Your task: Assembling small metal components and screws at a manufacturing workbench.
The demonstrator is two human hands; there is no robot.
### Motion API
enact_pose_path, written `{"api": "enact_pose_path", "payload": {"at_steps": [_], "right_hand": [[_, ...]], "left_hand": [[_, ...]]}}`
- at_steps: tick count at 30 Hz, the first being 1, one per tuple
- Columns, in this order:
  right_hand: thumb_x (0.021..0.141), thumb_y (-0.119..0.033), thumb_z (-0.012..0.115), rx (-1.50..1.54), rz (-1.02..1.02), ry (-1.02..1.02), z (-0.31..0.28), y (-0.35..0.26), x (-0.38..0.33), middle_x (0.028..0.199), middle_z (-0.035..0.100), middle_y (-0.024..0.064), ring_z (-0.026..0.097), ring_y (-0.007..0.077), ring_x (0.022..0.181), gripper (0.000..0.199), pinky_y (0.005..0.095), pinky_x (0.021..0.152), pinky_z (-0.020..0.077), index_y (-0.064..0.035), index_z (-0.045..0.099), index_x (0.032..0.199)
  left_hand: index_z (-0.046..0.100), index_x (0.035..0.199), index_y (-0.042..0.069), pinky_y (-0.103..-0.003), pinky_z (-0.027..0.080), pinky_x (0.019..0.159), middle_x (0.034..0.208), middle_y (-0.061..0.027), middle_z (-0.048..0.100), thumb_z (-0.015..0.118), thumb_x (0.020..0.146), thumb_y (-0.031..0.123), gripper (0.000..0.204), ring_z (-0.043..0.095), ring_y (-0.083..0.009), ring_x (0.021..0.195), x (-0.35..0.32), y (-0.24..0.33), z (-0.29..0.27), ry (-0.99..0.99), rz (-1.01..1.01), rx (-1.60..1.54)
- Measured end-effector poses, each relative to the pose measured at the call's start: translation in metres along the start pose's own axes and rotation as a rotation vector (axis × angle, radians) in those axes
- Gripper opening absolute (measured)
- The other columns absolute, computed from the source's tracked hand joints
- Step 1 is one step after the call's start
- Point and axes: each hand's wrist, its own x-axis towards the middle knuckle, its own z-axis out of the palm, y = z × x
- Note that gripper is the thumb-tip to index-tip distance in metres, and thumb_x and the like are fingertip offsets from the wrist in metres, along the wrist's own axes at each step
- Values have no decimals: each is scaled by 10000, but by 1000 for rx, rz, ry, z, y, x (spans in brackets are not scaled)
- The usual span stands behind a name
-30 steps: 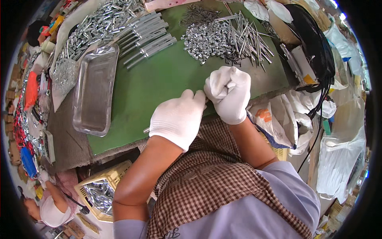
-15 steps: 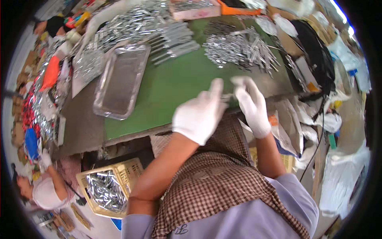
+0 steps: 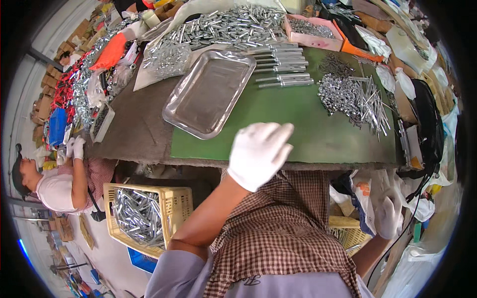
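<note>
Yellow crate (image 3: 180, 203): lower left of the frame, full of metal tubes (image 3: 136, 216).
Metal tray (image 3: 208, 94): upper middle, partly over the green mat (image 3: 318, 136).
Left hand (image 3: 259, 155): centre, gloved, at the green mat's near edge, fingers extended; whether pinching anything, I cannot tell (palm hidden).
Metal rods (image 3: 292, 68): upper middle, in a row beside the tray.
Silvery heap (image 3: 340, 94): upper right.
Right hand (image 3: 389, 218): lower right, gloved, near a white bag (image 3: 362, 198); grip, I cannot tell.

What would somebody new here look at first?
Probably the shiny metal tray on the worktable, with a big heap of silvery pieces beyond it. Next, maybe the white-gloved left hand over the green surface, or the yellow crate of metal parts at lower left.
</note>
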Motion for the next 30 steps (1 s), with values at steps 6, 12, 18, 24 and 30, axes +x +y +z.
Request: {"api": "enact_pose_path", "payload": {"at_steps": [6, 12, 18, 24, 30], "right_hand": [[889, -55, 476, 164, -135, -190, 78, -71, 76, 822, 518, 14, 415, 62, 697, 196, 218, 610, 328, 19, 627, 990], [966, -32, 443, 527, -108, -158, 145, -88, 108, 823, 591, 34, 420, 42, 648, 265, 204, 578, 350, 0, 641, 1139], [980, -56, 458, 397, 6, -117, 146, -91, 108, 740, 592, -11, 396, 18, 581, 249, 186, 539, 338, -10, 652, 1128], [951, -49, 514, 274, -83, -111, 148, -87, 111, 737, 597, 25, 547, 80, 669, 193, 227, 632, 441, -1, 666, 1060], [942, -37, 538, 197, -98, -73, 152, -92, 111, 731, 596, 37, 575, 95, 674, 176, 230, 656, 460, 0, 666, 1057]], "left_hand": [[643, 1199, 103, -426, 469, 886, 1093, -85, 630, 753, 723, 198, 498, 604, -288, 1006, -33, -69, -43, 27, -185, 358], [699, 1103, 112, -416, 464, 741, 805, -50, 591, 728, 720, 148, 385, 605, -273, 774, -71, -102, -60, -8, -113, 448], [688, 1132, 109, -434, 452, 720, 748, -50, 567, 702, 739, 137, 395, 593, -277, 742, -96, -110, -80, -10, -165, 580], [640, 1255, 114, -443, 452, 898, 1058, -103, 623, 785, 711, 277, 586, 593, -295, 975, -54, -84, -57, 31, -189, 576], [655, 1202, 122, -417, 487, 881, 1120, -82, 625, 750, 762, 229, 463, 606, -282, 1017, 54, -49, 11, -12, 48, 253]]}}
